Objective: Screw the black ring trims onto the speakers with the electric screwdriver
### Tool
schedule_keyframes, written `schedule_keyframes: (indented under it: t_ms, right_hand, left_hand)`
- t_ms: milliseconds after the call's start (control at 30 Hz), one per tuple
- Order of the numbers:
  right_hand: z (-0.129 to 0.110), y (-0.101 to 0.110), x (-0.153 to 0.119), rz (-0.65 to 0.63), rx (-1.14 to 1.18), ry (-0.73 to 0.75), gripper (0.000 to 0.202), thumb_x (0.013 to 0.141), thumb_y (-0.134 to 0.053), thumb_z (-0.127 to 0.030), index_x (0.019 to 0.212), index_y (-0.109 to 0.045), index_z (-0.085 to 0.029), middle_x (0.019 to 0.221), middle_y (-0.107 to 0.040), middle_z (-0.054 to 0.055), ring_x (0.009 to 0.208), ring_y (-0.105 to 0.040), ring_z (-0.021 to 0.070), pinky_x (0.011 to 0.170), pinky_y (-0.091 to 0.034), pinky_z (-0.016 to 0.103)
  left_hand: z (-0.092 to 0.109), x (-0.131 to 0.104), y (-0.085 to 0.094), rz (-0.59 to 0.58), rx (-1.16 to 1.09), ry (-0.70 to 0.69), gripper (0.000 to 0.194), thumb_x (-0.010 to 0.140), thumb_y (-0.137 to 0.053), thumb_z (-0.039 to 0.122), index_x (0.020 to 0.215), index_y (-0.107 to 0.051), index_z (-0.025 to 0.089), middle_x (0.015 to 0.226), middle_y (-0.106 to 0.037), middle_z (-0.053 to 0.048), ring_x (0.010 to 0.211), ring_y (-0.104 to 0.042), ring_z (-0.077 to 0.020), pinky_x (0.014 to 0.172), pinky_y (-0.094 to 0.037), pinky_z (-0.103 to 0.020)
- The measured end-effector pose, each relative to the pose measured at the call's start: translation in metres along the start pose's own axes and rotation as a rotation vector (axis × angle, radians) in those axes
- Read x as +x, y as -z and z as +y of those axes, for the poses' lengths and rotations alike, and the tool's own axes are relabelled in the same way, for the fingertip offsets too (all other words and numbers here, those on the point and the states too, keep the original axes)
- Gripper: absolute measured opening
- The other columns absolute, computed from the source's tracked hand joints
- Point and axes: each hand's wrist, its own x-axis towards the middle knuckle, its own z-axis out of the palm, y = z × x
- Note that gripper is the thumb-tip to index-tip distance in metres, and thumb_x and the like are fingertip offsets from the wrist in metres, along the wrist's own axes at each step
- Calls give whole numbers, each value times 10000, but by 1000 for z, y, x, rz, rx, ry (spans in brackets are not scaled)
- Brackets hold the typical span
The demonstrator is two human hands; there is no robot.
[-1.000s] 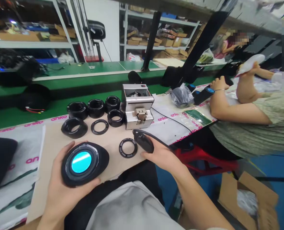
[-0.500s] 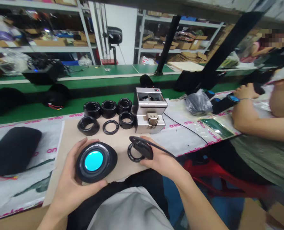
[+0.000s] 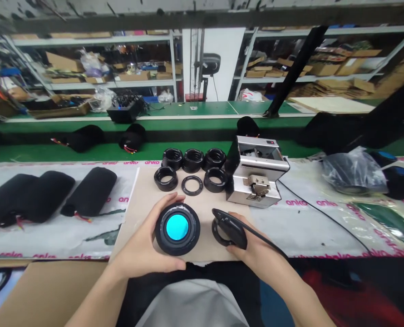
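Observation:
My left hand is wrapped round a black round housing with a bright blue disc in its face. To the right, my right hand grips a black cabled tool, its cable running back over the wrist. A black ring shows beside and partly behind the tool; whether the fingers hold it too is unclear. Beyond my hands, several thick black rings stand in two rows on a beige board, with a thin flat ring among them.
A silver metal machine stands right of the rings, its cable trailing right. Black cloth-covered cylinders lie at the left. At the right are a clear plastic bag and a green sheet. A cardboard box is at lower left.
The view has swung left, so the table items appear farther right and the other person is out of view. The housing now faces the camera more squarely. Both hands keep their holds.

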Motion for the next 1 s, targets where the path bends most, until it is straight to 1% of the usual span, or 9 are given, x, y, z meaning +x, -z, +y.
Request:
schedule_keyframes:
  t_ms: [67, 167, 267, 400, 500, 567, 700, 833, 1000]
  right_hand:
    - [0, -2, 1, 18, 7, -19, 681, 860, -636, -279, 1516, -462, -336, 1516, -578, 29, 1353, -601, 295, 1167, -472, 495]
    - [-2, -7, 1, 114, -1, -60, 645, 873, -683, -361, 1484, -487, -295, 1510, -558, 61, 1358, -587, 333, 1194, -441, 542]
    - [-4, -6, -5, 182, -20, -92, 652, 877, -728, -436, 1465, -516, -247, 1492, -547, 106, 1399, -547, 370, 1223, -408, 562]
    - [-7, 10, -17, 124, -16, -57, 666, 860, -774, -362, 1482, -548, -295, 1491, -574, 66, 1421, -549, 306, 1192, -469, 439]
    - [-9, 15, -17, 22, -26, 39, 704, 823, -744, -205, 1494, -552, -299, 1638, -466, 31, 1518, -468, 262, 1243, -417, 366]
    - [-11, 10, -12, -20, -39, 71, 701, 806, -695, -123, 1472, -564, -297, 1607, -507, 24, 1468, -524, 256, 1218, -435, 377]
    - [-18, -5, -9, 89, -52, -11, 573, 841, -781, -245, 1380, -585, -244, 1419, -621, 77, 1287, -625, 313, 1114, -490, 463]
    - [-20, 8, -18, 119, 11, -72, 658, 854, -829, -394, 1434, -549, -261, 1331, -682, 66, 1246, -659, 286, 1088, -528, 417]
    - [-20, 27, -16, 17, 28, -18, 771, 805, -768, -182, 1532, -550, -316, 1489, -635, 34, 1327, -640, 265, 1104, -526, 363]
  left_hand:
    - [2, 5, 7, -59, 8, 12, 1217, 605, -1047, 427, 1631, -394, 372, 1656, -516, -131, 1543, -496, -390, 1267, -450, -530]
    - [5, 12, 12, -117, 39, 13, 1208, 567, -1057, 421, 1601, -438, 353, 1592, -577, -124, 1454, -596, -386, 1202, -529, -497]
    - [9, 16, 7, -70, 126, -20, 1049, 557, -1051, 393, 1476, -552, 305, 1506, -638, -115, 1378, -657, -380, 1148, -576, -467]
    - [8, 15, -6, 79, 212, -117, 910, 615, -1001, 371, 1401, -558, 254, 1427, -671, -138, 1321, -684, -377, 1103, -593, -477]
    - [3, 12, -12, 119, 252, -179, 883, 643, -977, 365, 1400, -543, 229, 1434, -663, -163, 1337, -668, -383, 1146, -552, -518]
    - [-1, 11, -12, 122, 266, -206, 873, 659, -963, 358, 1406, -530, 228, 1430, -665, -164, 1338, -668, -383, 1150, -548, -528]
    - [-6, 10, -11, 121, 291, -258, 883, 662, -961, 355, 1418, -518, 242, 1426, -668, -149, 1327, -679, -379, 1116, -575, -516]
    - [-2, 11, -12, 147, 266, -197, 882, 667, -964, 373, 1418, -528, 216, 1432, -664, -147, 1322, -682, -369, 1093, -591, -490]
    - [0, 13, -15, 162, 234, -201, 875, 666, -963, 371, 1414, -536, 216, 1434, -679, -139, 1312, -692, -356, 1089, -595, -469]
